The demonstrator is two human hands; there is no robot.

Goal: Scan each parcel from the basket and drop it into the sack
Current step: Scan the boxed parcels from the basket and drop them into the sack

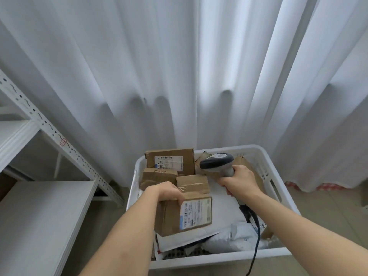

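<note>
Cardboard box (185, 208) we are gripping in our left hand (169, 193), label facing up; scanner (218, 162), clasped in our right hand (238, 181), is hovering just beyond.

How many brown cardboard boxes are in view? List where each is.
4. One held box in the left hand; a flat box at the basket's far left; a small box before it; one partly hidden behind the scanner. More may lie buried.

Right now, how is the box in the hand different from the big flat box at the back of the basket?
The held box is chunky and gripped by the left hand; the flat box is thin and untouched at the basket's back. The held box's label faces right; the flat box's faces the camera. Both are brown cardboard with white labels.
</note>
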